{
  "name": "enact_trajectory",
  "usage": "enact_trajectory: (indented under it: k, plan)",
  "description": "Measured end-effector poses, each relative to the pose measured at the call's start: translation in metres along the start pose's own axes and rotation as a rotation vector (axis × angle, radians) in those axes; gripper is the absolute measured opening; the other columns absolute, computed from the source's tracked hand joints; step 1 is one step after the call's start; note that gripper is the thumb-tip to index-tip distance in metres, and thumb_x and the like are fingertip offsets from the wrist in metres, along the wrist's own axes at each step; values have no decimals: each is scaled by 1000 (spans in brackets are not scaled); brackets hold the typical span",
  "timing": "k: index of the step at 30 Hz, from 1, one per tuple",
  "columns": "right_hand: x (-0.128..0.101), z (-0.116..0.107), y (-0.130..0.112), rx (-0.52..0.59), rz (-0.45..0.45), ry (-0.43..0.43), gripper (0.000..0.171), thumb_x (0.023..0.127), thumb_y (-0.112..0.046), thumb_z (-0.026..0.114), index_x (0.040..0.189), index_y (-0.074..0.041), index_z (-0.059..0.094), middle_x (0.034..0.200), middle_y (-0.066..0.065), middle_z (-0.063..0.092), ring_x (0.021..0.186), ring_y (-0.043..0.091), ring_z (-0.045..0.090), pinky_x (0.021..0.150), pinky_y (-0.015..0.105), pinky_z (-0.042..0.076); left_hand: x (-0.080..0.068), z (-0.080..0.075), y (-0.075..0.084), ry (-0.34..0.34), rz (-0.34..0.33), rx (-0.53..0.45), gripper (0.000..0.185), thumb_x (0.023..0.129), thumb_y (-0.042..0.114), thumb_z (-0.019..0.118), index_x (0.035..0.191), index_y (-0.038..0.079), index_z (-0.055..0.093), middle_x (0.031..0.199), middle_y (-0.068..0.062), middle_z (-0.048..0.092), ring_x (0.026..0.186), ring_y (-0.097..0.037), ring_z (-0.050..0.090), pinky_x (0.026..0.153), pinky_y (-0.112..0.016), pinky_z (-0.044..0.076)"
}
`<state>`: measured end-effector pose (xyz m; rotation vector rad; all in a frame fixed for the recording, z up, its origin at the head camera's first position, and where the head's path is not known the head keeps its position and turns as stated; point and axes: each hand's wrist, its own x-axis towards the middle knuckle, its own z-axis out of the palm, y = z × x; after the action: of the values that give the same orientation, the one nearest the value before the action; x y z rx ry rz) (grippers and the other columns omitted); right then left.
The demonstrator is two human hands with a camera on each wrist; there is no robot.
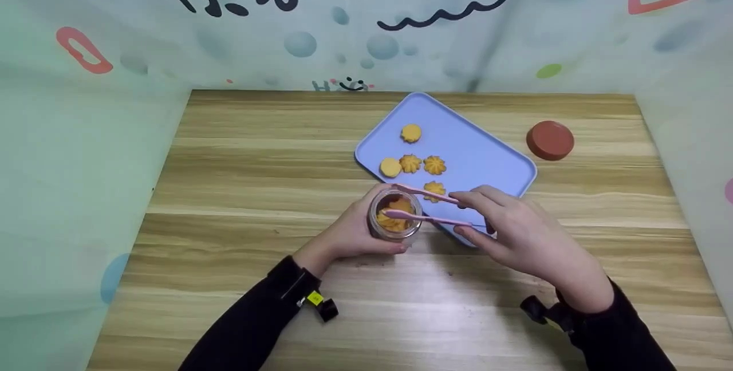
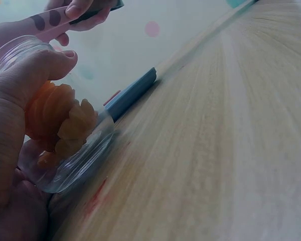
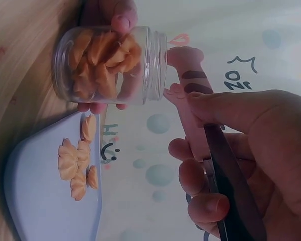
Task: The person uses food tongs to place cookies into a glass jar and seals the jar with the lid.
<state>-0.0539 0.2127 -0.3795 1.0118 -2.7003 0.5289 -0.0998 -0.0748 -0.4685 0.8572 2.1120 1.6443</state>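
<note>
Wood-grain table (image 1: 240, 188), printed backdrop (image 1: 240, 62) behind. My left fingers (image 3: 98, 107) wrap the jar (image 3: 154, 68) beside the tray (image 1: 481, 159); cookies (image 1: 410, 163) lie in both. My right fingers (image 3: 193, 178) pinch the tongs (image 1: 438, 220). Cookies should prove light and brittle: grip lightly at the ridged sides. Jar, likely slippery: hold its body. Cookies golden, fluted; jar clear.
</note>
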Motion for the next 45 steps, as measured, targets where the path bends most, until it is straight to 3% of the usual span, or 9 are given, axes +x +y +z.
enact_trajectory:
  k: [10, 20, 26, 31, 39, 45]
  plan:
    - [1, -4, 3, 13, 49, 60, 43, 89, -33, 65, 129, -22, 56, 106, -10, 62, 65, -2, 47, 52, 15, 40, 2, 1, -2, -4, 6, -40, 92, 62, 22, 90, 138, 25, 36, 131, 7, 55, 122, -10, 53, 112, -30, 38]
    - [1, 1, 31, 28, 197, 92, 43, 86, -34, 68, 125, -18, 59, 101, -6, 64, 60, 2, 48, 48, 18, 42, 0, 1, -1, 9, 5, -28, 93, 62, 22, 90, 137, 21, 37, 131, 5, 54, 123, -10, 52, 113, -31, 37]
    - [-4, -4, 50, 14, 249, 8, 39, 85, -36, 69, 119, -18, 62, 96, -4, 64, 56, 3, 47, 46, 18, 41, 1, 1, -2, 10, 2, -44, 91, 62, 23, 90, 136, 23, 38, 130, 1, 54, 121, -12, 52, 111, -32, 39]
    - [-9, -8, 59, -22, 253, -83, 38, 84, -36, 70, 116, -16, 64, 95, 0, 68, 61, 6, 51, 51, 21, 42, 1, 0, -2, 8, 4, -24, 91, 62, 24, 90, 136, 22, 37, 131, 2, 54, 122, -12, 52, 112, -32, 38]
    - [-12, -6, 62, -12, 248, -192, 38, 85, -34, 70, 115, -12, 65, 97, 6, 70, 80, 19, 66, 63, 36, 52, 1, 0, -4, 4, -29, -45, 92, 61, 24, 90, 136, 25, 37, 131, 3, 54, 122, -10, 52, 112, -32, 38]
    - [-10, 1, 60, -32, 256, -218, 39, 84, -35, 70, 115, -12, 64, 96, 7, 69, 79, 21, 66, 63, 39, 53, 1, 1, -5, 6, -42, -36, 93, 61, 27, 90, 136, 27, 36, 131, 5, 54, 122, -9, 51, 112, -33, 37]
